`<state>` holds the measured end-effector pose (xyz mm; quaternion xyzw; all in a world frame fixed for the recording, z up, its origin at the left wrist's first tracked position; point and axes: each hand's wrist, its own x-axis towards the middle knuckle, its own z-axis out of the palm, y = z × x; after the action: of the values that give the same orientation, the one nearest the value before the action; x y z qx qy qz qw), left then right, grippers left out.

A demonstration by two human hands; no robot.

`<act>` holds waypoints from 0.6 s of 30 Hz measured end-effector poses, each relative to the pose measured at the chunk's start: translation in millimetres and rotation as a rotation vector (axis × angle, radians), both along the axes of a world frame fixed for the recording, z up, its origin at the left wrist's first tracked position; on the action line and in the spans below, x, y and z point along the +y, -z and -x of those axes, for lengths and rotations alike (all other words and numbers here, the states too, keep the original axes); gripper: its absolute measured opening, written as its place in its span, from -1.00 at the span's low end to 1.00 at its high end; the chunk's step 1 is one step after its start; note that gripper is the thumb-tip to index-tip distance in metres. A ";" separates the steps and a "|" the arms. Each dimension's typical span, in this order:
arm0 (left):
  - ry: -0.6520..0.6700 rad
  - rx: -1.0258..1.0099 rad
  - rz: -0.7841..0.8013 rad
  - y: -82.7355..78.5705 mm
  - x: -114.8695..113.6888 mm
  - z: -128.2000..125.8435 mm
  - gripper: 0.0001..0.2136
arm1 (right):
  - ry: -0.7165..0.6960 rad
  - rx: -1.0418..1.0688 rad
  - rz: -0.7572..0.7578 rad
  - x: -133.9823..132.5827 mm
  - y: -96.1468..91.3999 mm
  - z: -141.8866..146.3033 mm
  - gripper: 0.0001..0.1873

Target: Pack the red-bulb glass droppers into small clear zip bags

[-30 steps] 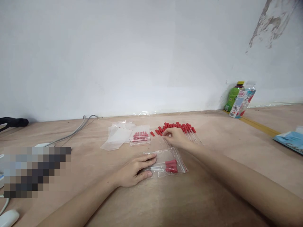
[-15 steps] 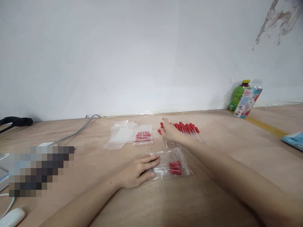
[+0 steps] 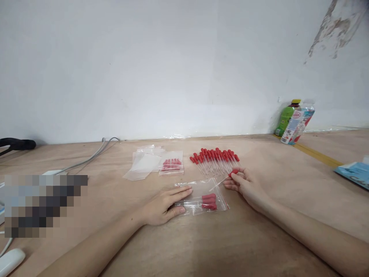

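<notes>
My left hand (image 3: 165, 205) lies flat with its fingers apart on the left end of a clear zip bag (image 3: 193, 188). Inside that bag are a few droppers with red rubber bulbs (image 3: 209, 201), bulbs towards the right. Between thumb and fingers, my right hand (image 3: 245, 186) pinches one dropper (image 3: 233, 173) by its red bulb. Its thin clear tube slants down to the left, the tip over the bag's upper right part. Just behind the bag, a pile of red-bulbed droppers (image 3: 215, 156) is spread on the table.
Flat zip bags (image 3: 144, 164) lie behind my left hand, beside a bag of red-bulbed droppers (image 3: 172, 165). Two bottles (image 3: 296, 125) stand by the wall at right, near a blue packet (image 3: 354, 173). Grey cables (image 3: 89, 159) and a white mouse (image 3: 11, 261) are at left.
My right hand has come back from the dropper pile towards the bag's right end, now with a dropper in its fingers. My left hand stays on the bag.
</notes>
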<state>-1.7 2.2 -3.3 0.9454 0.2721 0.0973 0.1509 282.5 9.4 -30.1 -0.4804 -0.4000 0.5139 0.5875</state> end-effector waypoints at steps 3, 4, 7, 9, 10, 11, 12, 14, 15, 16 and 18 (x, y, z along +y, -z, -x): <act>-0.004 0.011 -0.003 -0.4 0.2 0.0 -0.52 | -0.109 -0.023 -0.012 -3.3 0.8 -0.7 -0.75; -0.006 0.016 -0.005 -0.5 0.1 -0.1 -0.51 | -0.169 -0.087 -0.030 -3.4 1.7 -2.5 -0.75; -0.014 0.023 -0.010 -1.0 -0.9 -0.2 -0.51 | -0.389 -0.364 -0.113 -1.1 4.6 -8.6 -0.76; -0.012 0.020 -0.011 -1.4 -1.6 -0.2 -0.51 | -0.465 -0.530 -0.202 1.9 4.7 -10.7 -0.76; -0.010 0.018 -0.013 -1.6 -1.9 -0.3 -0.51 | -0.479 -0.598 -0.253 3.6 4.0 -10.8 -0.76; -0.007 0.017 -0.016 -1.7 -1.9 -0.3 -0.52 | -0.488 -0.657 -0.305 5.4 2.8 -10.4 -0.77; -0.004 0.015 -0.020 -1.7 -1.9 -0.4 -0.52 | -0.498 -0.703 -0.350 7.1 1.2 -9.4 -0.78; -0.002 0.010 -0.025 -1.3 -1.4 -0.6 -0.52 | -0.531 -0.760 -0.412 9.8 -1.4 -6.3 -0.79; -0.002 0.005 -0.027 -1.0 -1.1 -0.7 -0.52 | -0.545 -0.775 -0.430 10.6 -1.8 -4.2 -0.79; -0.002 0.002 -0.026 -0.7 -0.7 -0.8 -0.52 | -0.548 -0.784 -0.442 11.1 -1.3 -1.8 -0.78; 0.003 -0.004 -0.027 -0.5 0.0 -1.1 -0.52 | -0.482 -0.801 -0.451 10.8 2.5 3.5 -0.78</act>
<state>-0.6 2.3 -2.8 0.9475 0.2691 0.1025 0.1389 279.0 20.2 -32.6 -0.3951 -0.7936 0.3117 0.3420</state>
